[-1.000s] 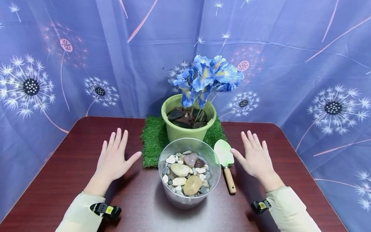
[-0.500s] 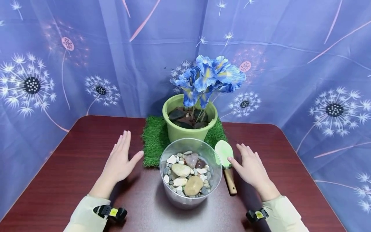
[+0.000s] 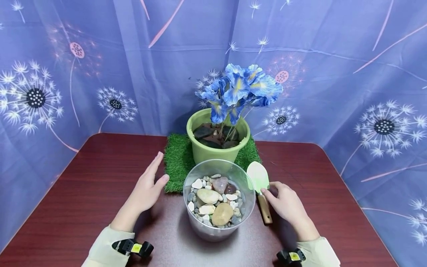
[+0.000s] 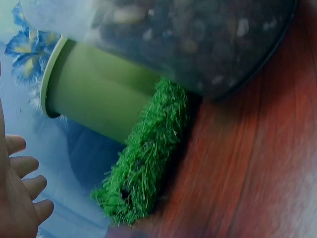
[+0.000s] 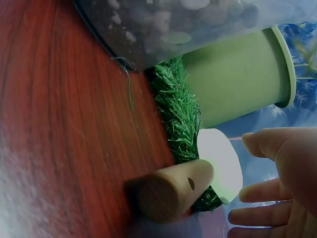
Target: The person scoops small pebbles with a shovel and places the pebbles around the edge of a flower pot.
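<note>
A clear plastic tub [image 3: 245, 209] holds small pebbles and larger smooth stones [image 3: 222, 214]. To its right lies a garden trowel [image 3: 265, 209] with a pale green blade and wooden handle, the blade's tip on the turf. My right hand [image 3: 289, 205] hovers just right of the trowel, thumb near the neck. In the right wrist view its thumb and fingers are spread apart, with nothing between them and the wooden handle [image 5: 176, 188] in front. My left hand [image 3: 144, 195] is held left of the tub, fingers straight and thumb apart, holding nothing.
Behind the tub, a green flowerpot [image 3: 213, 154] with blue irises [image 3: 237, 89] and dark stones stands on a square of artificial turf [image 3: 176, 163]. The dark red table [image 3: 100, 178] is backed by a blue dandelion-print curtain [image 3: 160, 74].
My right hand has come down and inward to the trowel, its fingers bending. The left hand has moved right, closer to the tub, and turned its palm toward it.
</note>
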{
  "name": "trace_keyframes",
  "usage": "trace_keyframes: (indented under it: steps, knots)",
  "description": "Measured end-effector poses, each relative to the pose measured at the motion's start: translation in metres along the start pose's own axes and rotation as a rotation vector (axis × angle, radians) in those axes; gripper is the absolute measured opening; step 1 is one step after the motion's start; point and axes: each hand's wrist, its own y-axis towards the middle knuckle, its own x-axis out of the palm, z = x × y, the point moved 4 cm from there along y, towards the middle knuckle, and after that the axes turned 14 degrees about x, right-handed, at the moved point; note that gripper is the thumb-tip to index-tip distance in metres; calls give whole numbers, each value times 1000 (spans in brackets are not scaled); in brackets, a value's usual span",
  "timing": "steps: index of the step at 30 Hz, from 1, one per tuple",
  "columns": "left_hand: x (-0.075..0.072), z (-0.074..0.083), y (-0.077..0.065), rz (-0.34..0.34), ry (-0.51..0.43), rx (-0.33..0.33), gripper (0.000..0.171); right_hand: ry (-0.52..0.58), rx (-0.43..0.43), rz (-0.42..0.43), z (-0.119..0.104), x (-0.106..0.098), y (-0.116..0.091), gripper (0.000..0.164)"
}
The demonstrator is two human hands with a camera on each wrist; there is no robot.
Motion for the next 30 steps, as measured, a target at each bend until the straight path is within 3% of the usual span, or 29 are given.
trace_keyframes:
  steps: [11,16,23,30]
  knots:
    - [16,18,2,80,-167,70,59,45,114,-16,1,3,-7,49]
    - [24,32,0,105,-239,155,65,42,137,-30,1,5,-9,47]
    - [38,49,-3,85,-453,316,70,66,172,-53,6,8,-10,42]
    - [50,55,-4,75,-691,369,75,110,219,-118,10,13,-7,39]
